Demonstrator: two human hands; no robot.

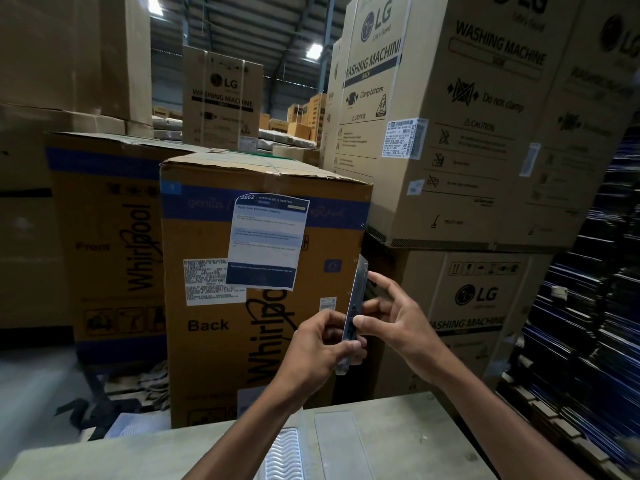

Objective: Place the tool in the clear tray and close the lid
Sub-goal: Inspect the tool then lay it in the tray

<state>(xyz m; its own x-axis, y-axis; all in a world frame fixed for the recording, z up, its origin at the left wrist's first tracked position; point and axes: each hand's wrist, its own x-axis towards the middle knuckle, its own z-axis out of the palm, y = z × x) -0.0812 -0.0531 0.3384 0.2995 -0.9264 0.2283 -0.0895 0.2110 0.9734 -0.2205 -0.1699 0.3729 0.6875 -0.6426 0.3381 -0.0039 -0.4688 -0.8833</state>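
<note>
You've got the clear tray up on edge above the desk, left hand fingers pinched on its lower end, right hand fingers pressing the seam, likely snapping it; the tool looks sealed between them.

dim warehouse | roof lights glare | edges blurred, bowed

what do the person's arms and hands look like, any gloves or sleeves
Both hands are bare: no gloves show on the left hand or the right hand. The forearms are uncovered as far as the bottom edge of the picture, so no sleeve shows. No watch, wristband or ring can be made out. The fingernails look short and unpainted.
</note>
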